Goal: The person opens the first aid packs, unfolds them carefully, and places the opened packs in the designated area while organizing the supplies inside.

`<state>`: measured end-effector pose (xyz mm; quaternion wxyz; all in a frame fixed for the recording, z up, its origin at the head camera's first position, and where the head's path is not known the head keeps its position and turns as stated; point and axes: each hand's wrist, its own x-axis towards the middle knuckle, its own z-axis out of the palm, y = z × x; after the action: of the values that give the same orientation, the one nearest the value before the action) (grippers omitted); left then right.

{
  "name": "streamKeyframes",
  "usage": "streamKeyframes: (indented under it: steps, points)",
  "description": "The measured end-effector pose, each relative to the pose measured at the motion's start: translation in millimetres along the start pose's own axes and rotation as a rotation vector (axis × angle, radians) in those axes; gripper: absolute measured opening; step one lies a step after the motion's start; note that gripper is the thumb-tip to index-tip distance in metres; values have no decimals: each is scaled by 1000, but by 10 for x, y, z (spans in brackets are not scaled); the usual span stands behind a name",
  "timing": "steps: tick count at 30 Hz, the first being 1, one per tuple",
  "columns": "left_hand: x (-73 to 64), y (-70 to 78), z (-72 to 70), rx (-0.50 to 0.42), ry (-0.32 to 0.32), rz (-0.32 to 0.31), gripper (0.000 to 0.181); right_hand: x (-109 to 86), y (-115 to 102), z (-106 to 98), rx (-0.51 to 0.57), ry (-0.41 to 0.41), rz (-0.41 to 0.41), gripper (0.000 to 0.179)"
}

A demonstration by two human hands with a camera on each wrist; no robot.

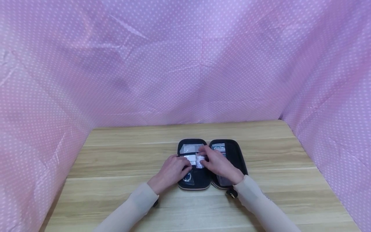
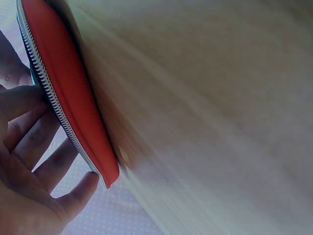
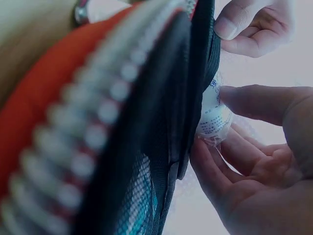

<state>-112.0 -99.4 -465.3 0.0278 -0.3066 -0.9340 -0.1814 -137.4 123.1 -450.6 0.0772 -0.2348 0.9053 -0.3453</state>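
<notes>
An unzipped case (image 1: 201,181) with a black inside and red outer shell (image 2: 68,68) lies open like a book on the table. My right hand (image 1: 218,162) holds a small clear-wrapped white roll with printed lettering (image 3: 213,115), thumb on one side and fingers on the other, over the left half. My left hand (image 1: 171,167) is at that half's left side; in the right wrist view its thumb and curled finger pinch the black elastic band (image 3: 211,54) beside the roll. White packets (image 1: 190,149) sit under the bands. A clear bag with a round item (image 1: 188,178) lies below.
The right half (image 1: 236,154) of the case holds a blue-and-white packet (image 1: 218,147), partly covered by my right hand, and a mesh pocket (image 3: 139,196). The wooden table (image 1: 124,148) is enclosed by pink dotted cloth (image 1: 185,80) at the back and sides.
</notes>
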Motion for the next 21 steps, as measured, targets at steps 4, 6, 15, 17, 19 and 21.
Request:
streamKeyframes:
  steps: [4,6,15,17,19,21]
  points:
    - [4,7,-5,4,-3,-10,12,7,10,-1,-35,-13,4,28]
    - [7,5,1,14,-6,-15,13,4,13,-3,-55,-16,-1,25]
    - [24,18,2,23,-27,-54,15,-17,6,-13,-88,-61,-12,26]
    - [23,24,5,23,-25,-59,15,-22,2,-13,-77,-79,-7,27]
    - [21,30,7,21,-22,-62,15,-32,3,-10,-67,-87,-4,27]
    - [16,34,14,23,-19,-62,15,-44,3,-8,-62,-88,-5,27]
